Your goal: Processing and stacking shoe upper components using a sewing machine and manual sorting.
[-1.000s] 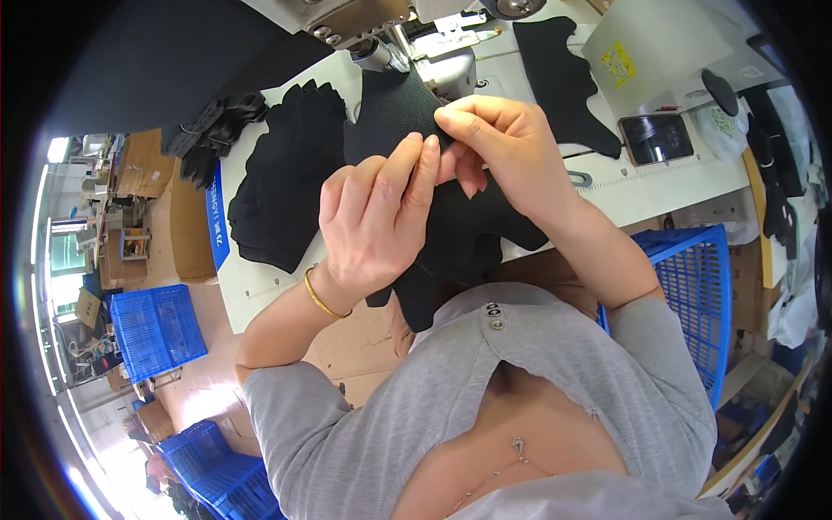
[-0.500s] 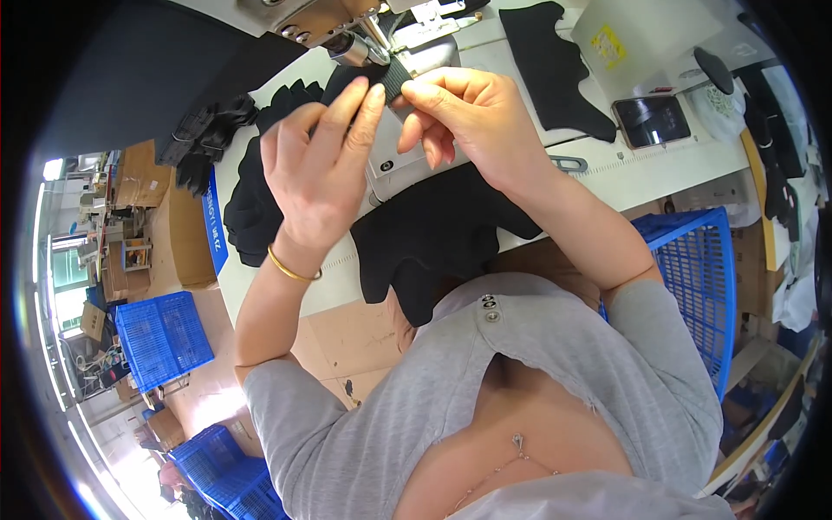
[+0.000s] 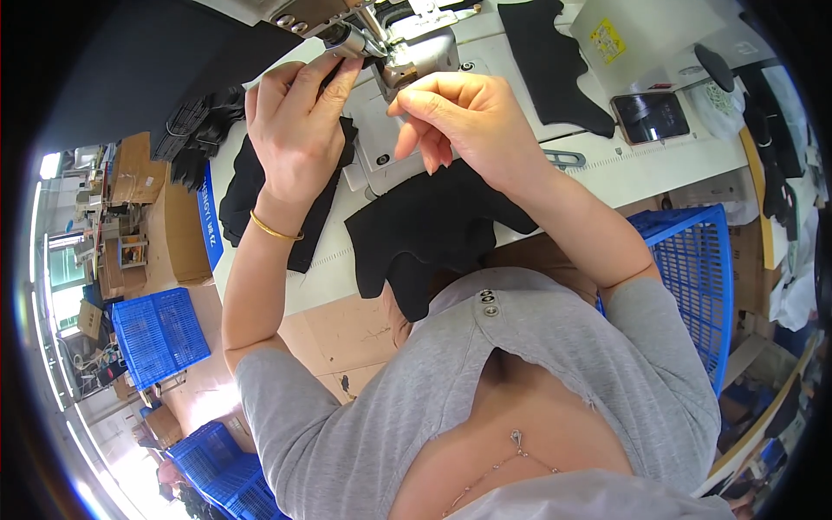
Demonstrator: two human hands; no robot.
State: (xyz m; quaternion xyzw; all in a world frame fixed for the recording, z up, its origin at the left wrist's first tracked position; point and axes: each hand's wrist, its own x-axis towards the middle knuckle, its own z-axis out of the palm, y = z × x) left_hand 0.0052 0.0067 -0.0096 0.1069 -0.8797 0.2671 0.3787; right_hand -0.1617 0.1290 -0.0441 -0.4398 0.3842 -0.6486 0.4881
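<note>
My left hand [image 3: 299, 130] is closed beside the needle area of a sewing machine [image 3: 416, 61], its thumb and fingers pinching black fabric that shows dark between them. Under that wrist, black fabric pieces [image 3: 251, 195] lie on the white table, and one hangs over the front edge. To the right of the needle, my right hand [image 3: 468, 121] has thumb and forefinger pressed together, the other fingers curled. Whatever is in that pinch is too small or hidden to make out. Another black cut piece [image 3: 433, 221], wavy-edged, drapes from the table toward my lap.
Farther right on the table [image 3: 693, 160] lie a long black cut piece [image 3: 555, 69], a phone [image 3: 650, 119] and a grey metal tool [image 3: 565, 159]. A blue crate [image 3: 693, 286] stands at the right below the table. More blue crates [image 3: 162, 338] sit on the floor at left.
My left hand has moved left and up, and the dark ribbed strip between the hands no longer shows. Black fabric under the left wrist has shifted. The right hand has barely moved.
</note>
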